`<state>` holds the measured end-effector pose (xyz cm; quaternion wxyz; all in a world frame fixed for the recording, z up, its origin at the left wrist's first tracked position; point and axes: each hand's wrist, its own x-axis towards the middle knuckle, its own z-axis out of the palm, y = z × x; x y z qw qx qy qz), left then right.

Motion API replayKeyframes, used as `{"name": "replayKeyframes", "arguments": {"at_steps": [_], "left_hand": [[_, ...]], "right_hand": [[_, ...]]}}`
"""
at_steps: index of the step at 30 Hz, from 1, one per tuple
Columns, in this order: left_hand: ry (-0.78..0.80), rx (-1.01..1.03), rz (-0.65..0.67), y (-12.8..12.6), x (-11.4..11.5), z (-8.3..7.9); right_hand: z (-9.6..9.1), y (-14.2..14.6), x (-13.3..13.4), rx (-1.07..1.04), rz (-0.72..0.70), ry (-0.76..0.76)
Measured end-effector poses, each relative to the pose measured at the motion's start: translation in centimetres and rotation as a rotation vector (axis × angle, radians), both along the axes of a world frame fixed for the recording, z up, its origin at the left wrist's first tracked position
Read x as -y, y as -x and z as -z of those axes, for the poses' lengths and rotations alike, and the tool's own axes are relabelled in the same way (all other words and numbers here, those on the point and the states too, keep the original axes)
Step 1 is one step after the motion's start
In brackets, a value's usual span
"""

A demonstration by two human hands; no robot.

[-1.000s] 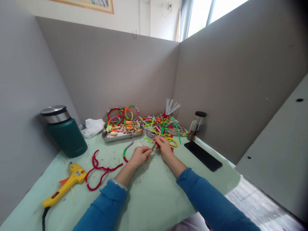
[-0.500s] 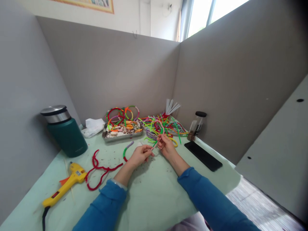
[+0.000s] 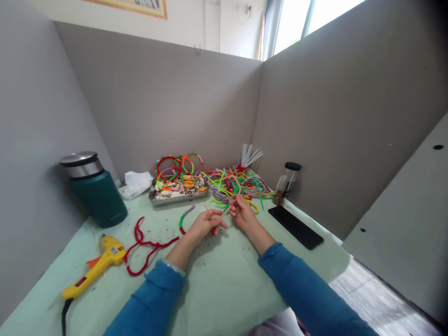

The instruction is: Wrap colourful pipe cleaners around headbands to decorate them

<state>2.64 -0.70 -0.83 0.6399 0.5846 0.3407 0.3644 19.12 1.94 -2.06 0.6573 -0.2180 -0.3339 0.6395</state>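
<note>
Between my hands, above the middle of the table, runs a pink pipe cleaner. My left hand pinches its lower end. My right hand grips it farther up, and its tail curves away toward the pile behind. Just left of my left hand lies a curved green, purple and red pipe-cleaner piece. Bent red pipe cleaners are spread near my left forearm. Beyond my right hand is a tangled heap of coloured pipe cleaners.
At the left stand a green bottle and a yellow glue gun with its cord. A metal tray of shells holds coloured rings. On the right are a black phone-like slab and a jar. Grey partitions enclose the table.
My hands stay almost in place on the pink pipe cleaner. Its free upper part has shifted slightly, and the view has moved a little.
</note>
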Motion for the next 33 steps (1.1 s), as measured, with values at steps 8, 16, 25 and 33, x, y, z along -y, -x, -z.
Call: {"name": "replayKeyframes", "arguments": {"at_steps": [8,16,25,33], "left_hand": [[-0.227,-0.072,-0.317,0.2,-1.3,1.0],[-0.463,-0.264,-0.371,0.4,-1.0,1.2],[-0.681,-0.523,-0.462,0.4,-0.7,0.8],[-0.789,-0.7,-0.537,0.4,-0.2,0.4]], "right_hand": [[0.6,1.7,1.1,0.441,-0.029,-0.118],[0.9,2.6,1.1,0.644,0.115,-0.167],[0.8,2.6,1.2,0.686,0.19,-0.133],[0.8,2.7,1.3,0.709,0.192,-0.119]]}}
